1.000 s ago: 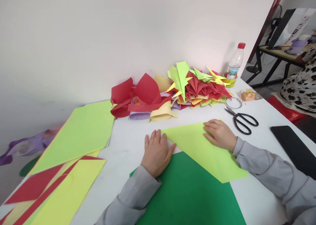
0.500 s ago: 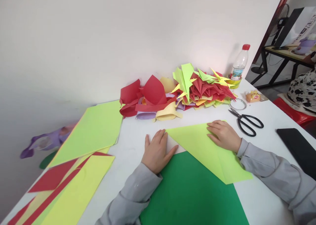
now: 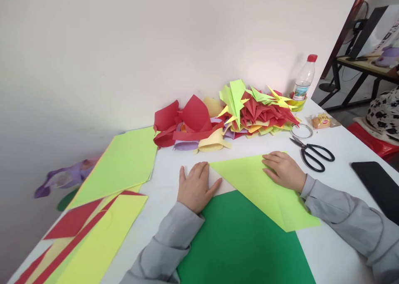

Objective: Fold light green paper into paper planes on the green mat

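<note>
A sheet of yellow-green paper (image 3: pixel 258 180), folded on the diagonal, lies across the upper part of a green sheet (image 3: pixel 246 242). My left hand (image 3: pixel 195 186) rests by the folded paper's left corner, fingers spread and thumb stretched out. The fingertips are at the corner; whether they press on it I cannot tell. My right hand (image 3: pixel 284 171) lies on the folded paper near its upper right edge, fingers stretched out flat. Black-handled scissors (image 3: pixel 313 153) lie just beyond my right hand.
Red, purple and cream paper shapes (image 3: pixel 196 117) and folded pointed pieces (image 3: pixel 255 109) line the wall. Coloured sheets (image 3: pixel 124 163) and strips (image 3: pixel 109 234) lie left. A bottle (image 3: pixel 302 82), a wrapped snack (image 3: pixel 321 121) and a black phone-like slab (image 3: pixel 377 188) are right. A person sits beyond.
My left hand has shifted slightly left, away from the folded paper's corner. My right hand stays on the paper. The camera view has turned a little.
</note>
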Action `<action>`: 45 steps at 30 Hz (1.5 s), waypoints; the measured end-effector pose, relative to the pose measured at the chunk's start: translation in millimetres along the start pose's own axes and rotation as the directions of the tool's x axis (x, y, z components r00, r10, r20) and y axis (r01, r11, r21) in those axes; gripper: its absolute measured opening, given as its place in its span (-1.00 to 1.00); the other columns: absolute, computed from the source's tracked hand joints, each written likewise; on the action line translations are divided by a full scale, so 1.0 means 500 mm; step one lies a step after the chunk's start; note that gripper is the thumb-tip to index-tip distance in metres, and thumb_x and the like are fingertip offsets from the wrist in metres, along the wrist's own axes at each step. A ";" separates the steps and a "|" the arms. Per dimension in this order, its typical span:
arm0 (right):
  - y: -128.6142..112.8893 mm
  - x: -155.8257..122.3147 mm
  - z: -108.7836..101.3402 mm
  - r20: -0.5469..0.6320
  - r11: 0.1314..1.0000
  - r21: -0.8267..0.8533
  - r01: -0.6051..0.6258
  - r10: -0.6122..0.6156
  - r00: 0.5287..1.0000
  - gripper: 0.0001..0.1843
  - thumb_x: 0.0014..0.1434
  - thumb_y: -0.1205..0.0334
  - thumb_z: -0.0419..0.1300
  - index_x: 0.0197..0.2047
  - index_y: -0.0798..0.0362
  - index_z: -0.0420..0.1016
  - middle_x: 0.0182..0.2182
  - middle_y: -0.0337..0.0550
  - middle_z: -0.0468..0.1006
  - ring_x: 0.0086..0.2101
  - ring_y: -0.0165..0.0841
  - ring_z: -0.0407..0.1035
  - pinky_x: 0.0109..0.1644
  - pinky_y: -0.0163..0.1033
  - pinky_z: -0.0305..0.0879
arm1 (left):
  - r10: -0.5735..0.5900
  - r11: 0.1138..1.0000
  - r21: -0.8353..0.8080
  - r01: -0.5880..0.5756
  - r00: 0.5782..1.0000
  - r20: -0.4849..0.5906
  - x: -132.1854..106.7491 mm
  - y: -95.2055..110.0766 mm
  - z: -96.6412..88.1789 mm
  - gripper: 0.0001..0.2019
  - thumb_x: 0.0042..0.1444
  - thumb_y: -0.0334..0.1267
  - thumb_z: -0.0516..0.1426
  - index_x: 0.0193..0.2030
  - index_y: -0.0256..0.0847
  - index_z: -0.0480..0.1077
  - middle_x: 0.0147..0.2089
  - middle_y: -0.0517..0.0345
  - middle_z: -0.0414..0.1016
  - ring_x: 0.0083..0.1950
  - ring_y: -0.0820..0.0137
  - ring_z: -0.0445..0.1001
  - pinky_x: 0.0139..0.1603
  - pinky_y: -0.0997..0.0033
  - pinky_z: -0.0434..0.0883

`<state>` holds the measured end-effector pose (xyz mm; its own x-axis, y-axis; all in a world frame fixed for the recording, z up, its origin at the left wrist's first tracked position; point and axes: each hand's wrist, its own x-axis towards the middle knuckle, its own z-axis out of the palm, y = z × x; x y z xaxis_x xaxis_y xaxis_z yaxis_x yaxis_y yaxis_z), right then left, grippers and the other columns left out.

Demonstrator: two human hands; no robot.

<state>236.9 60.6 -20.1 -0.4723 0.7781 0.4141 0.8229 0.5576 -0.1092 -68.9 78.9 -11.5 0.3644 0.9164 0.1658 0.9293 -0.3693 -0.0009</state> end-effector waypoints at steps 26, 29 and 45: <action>0.002 0.000 0.002 -0.005 1.000 -0.015 -0.001 0.001 1.000 -0.71 0.27 0.18 0.10 -0.05 0.11 0.55 -0.04 0.02 0.57 -0.07 -0.10 0.37 -0.07 0.01 0.33 | 0.113 0.993 -0.006 -0.114 0.990 -0.082 -0.043 0.050 0.018 -0.45 0.17 0.04 -0.02 0.08 -0.41 0.36 0.19 -0.41 0.34 0.26 -0.15 0.23 0.26 -0.36 0.03; 0.002 0.000 0.002 -0.001 1.000 -0.019 -0.002 0.002 1.000 -0.70 0.27 0.18 0.10 -0.05 0.12 0.55 -0.03 0.01 0.57 -0.07 -0.10 0.37 -0.06 0.01 0.33 | 0.145 0.989 -0.014 -0.147 0.984 -0.101 -0.052 0.057 0.019 -0.42 0.18 0.05 -0.03 0.09 -0.47 0.35 0.19 -0.44 0.35 0.26 -0.16 0.24 0.26 -0.36 0.05; -0.024 -0.001 -0.044 0.069 0.999 -0.046 0.001 0.002 0.998 -0.59 0.29 0.03 0.08 0.04 0.14 0.48 0.12 0.13 0.43 0.13 0.01 0.25 0.12 0.14 0.21 | 0.380 0.925 0.075 -0.373 0.902 -0.206 -0.056 0.071 0.007 -0.48 0.23 0.03 -0.02 0.05 -0.43 0.38 0.05 -0.33 0.46 0.06 -0.01 0.40 0.00 -0.04 0.36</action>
<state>234.1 47.0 0.7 -0.4914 0.7973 0.3505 0.8360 0.5447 -0.0669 -45.6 40.8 -19.6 0.6693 0.6542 0.3522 0.7284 -0.6714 -0.1370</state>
